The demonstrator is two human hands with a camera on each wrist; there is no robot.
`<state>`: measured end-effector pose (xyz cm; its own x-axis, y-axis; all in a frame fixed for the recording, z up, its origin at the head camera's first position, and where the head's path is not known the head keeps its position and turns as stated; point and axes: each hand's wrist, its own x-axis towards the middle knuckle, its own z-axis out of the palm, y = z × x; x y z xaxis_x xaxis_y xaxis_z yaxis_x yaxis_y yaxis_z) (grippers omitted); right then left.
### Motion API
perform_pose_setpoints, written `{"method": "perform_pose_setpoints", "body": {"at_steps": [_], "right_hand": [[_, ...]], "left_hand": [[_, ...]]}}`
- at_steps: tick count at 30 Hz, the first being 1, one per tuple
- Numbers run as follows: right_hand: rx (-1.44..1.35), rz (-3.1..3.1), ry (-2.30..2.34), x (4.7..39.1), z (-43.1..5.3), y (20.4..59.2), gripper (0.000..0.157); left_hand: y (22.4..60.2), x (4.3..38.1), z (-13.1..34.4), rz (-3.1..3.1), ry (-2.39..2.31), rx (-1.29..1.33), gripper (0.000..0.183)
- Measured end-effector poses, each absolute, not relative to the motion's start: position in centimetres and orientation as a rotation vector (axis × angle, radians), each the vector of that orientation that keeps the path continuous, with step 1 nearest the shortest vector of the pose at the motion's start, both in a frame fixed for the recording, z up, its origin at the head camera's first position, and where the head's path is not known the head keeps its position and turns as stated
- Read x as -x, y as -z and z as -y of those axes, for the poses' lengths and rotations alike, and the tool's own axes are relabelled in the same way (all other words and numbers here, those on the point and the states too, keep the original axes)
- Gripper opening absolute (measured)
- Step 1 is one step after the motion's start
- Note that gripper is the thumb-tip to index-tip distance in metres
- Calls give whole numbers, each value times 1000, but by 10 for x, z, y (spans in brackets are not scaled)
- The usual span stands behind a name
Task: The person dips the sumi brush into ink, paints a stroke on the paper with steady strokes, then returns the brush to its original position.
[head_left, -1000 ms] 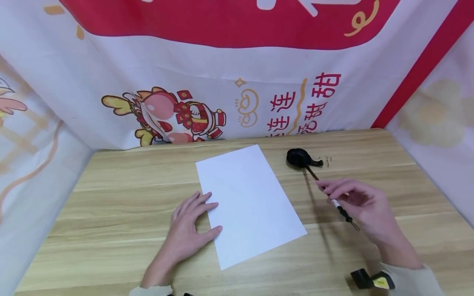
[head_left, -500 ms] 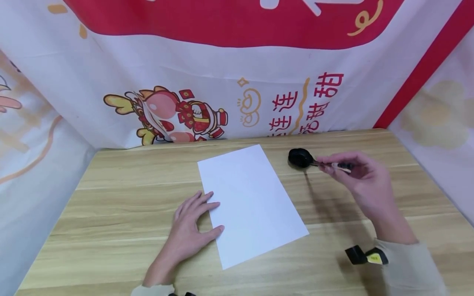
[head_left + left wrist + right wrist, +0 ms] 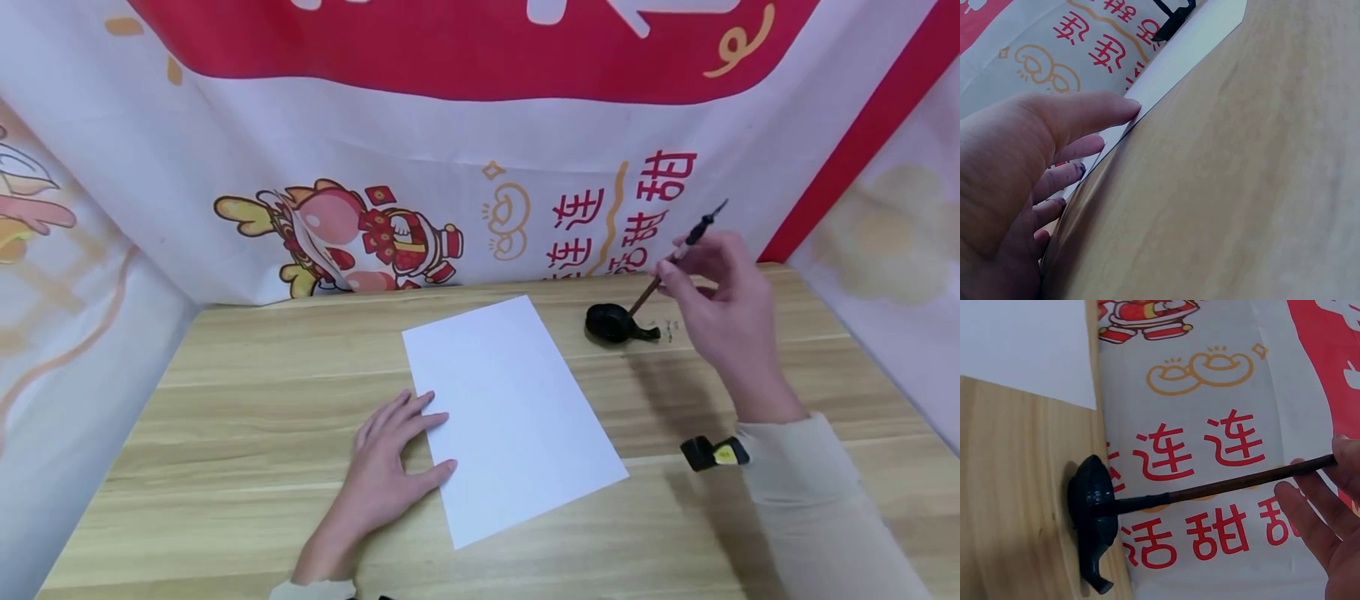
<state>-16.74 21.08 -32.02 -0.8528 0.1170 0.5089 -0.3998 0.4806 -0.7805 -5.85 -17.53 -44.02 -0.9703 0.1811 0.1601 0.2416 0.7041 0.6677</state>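
My right hand (image 3: 727,325) pinches a calligraphy brush (image 3: 647,293) with a dark brown handle. The brush slants down to the left, its black head in a small black ink dish (image 3: 607,323) with a curved handle. Seen from the right wrist, the brush (image 3: 1222,486) has its tip inside the ink dish (image 3: 1090,487); how deep it sits cannot be told. A sheet of white paper (image 3: 517,417) lies in the middle of the table. My left hand (image 3: 382,475) rests spread at its left edge, fingertips and thumb on the paper, as the left wrist view also shows.
The wooden table (image 3: 247,433) ends at a white and red printed cloth (image 3: 420,133) hanging behind it. More cloth hangs at both sides. Dark marks (image 3: 670,329) show on the table right of the ink dish. A black and yellow device (image 3: 714,452) sits at the right sleeve.
My right hand has moved up and away, swinging the brush's rear end from pointing toward me to pointing up and back. The brush head stays at the ink dish. The left hand and paper keep their place.
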Motion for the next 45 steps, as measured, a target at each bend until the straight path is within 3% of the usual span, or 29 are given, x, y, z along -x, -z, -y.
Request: {"method": "perform_pose_setpoints", "body": {"at_steps": [14,45], "right_hand": [[-84,2243,-1288,200,-201,323,35],[-98,2214,-1347,205,-199,330,44]], "left_hand": [[440,58,175,2820,1099,346,59],[442,57,175,2850,1091,321,60]]}}
